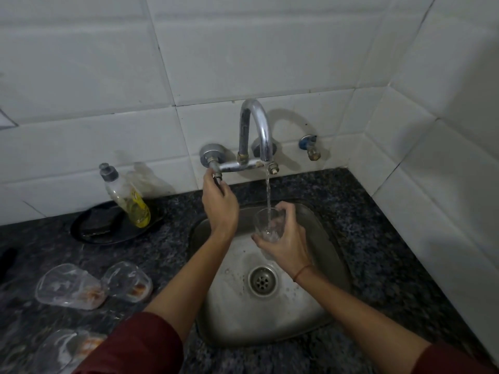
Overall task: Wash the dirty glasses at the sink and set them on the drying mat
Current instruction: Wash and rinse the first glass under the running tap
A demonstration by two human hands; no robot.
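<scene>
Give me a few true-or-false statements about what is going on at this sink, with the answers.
1. Water runs from the tap into the glass that the right hand holds. True.
2. The left hand rests flat in the sink. False: its grip is on the tap handle.
3. Dirty glasses with brownish dregs sit on the counter left of the sink. True.
4. The soap bottle lies in the sink. False: it is on a dark tray on the counter, by the wall.
</scene>
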